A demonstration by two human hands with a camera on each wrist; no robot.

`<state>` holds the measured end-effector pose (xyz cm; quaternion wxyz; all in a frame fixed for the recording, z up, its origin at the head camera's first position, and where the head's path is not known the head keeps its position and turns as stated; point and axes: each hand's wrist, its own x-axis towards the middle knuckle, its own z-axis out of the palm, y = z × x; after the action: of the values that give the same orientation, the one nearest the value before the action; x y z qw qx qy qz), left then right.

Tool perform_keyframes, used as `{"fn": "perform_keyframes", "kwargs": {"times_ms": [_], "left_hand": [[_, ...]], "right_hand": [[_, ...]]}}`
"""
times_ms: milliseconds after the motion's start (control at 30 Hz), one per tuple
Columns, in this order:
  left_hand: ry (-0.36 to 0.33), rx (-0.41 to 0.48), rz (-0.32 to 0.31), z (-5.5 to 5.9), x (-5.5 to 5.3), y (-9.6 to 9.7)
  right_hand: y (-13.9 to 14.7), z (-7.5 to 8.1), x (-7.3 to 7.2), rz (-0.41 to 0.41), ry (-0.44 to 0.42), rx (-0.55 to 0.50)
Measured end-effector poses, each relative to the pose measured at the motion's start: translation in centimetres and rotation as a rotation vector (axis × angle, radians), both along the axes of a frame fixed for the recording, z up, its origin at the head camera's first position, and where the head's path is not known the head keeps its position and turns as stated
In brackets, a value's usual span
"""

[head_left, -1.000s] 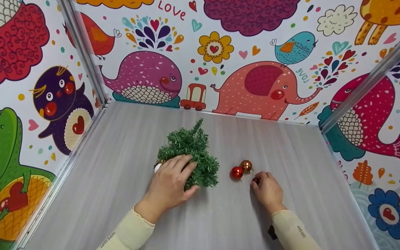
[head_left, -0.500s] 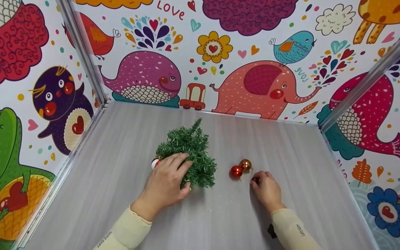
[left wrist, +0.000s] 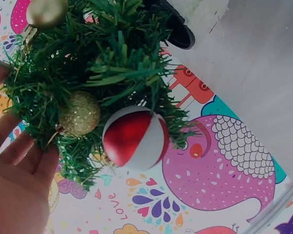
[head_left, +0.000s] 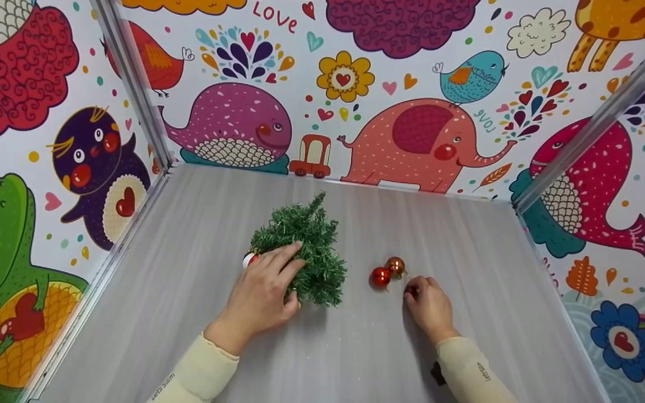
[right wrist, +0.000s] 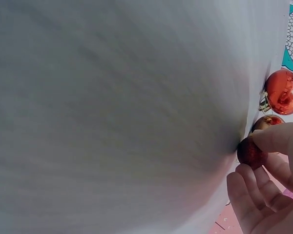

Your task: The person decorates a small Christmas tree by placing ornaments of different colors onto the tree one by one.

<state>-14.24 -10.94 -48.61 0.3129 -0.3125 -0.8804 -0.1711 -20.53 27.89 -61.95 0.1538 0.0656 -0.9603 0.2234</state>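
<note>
A small green artificial Christmas tree [head_left: 314, 246] stands on the table. My left hand [head_left: 263, 294] grips it from the left side, fingers over the branches and thumb below. In the left wrist view, a red-and-white bauble [left wrist: 136, 138], a glittery gold bauble [left wrist: 79, 113] and a smooth gold bauble [left wrist: 47, 10] hang on the branches. To the right, my right hand [head_left: 430, 308] pinches a dark red bauble [right wrist: 252, 153] between thumb and fingers, low at the tabletop. Just left of that hand, a shiny red bauble [head_left: 380, 277] and a copper-coloured bauble [head_left: 395, 267] lie together.
The grey tabletop [head_left: 199, 212] is bounded by walls printed with cartoon animals, with metal rails [head_left: 138, 95] at the corners. Part of a black object [head_left: 438, 373] shows beside the right sleeve. Tiny glitter specks lie in front of the tree.
My left hand has shifted slightly left and the tree has turned a little with it, so more of the red-and-white bauble shows. The right hand has stayed nearly still.
</note>
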Motion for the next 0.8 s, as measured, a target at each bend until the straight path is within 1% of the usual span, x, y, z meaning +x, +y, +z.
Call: {"fn": "perform_keyframes", "kwargs": {"times_ms": [133,367,633,800], "left_hand": [[-0.004,-0.008,0.006,0.07,0.02,-0.3],[0.005,-0.028,0.023,0.08,0.03,-0.67],[0.023,-0.01,0.021,-0.22,0.04,-0.84],[0.025,-0.007,0.016,-0.13,0.02,-0.84]], "right_hand": [[0.03,-0.1,0.02,-0.002,0.002,0.004],[0.05,-0.03,0.08,-0.006,-0.023,0.009],[-0.02,-0.13,0.03,0.009,0.04,0.012],[-0.06,-0.07,0.07,0.004,0.038,0.02]]}}
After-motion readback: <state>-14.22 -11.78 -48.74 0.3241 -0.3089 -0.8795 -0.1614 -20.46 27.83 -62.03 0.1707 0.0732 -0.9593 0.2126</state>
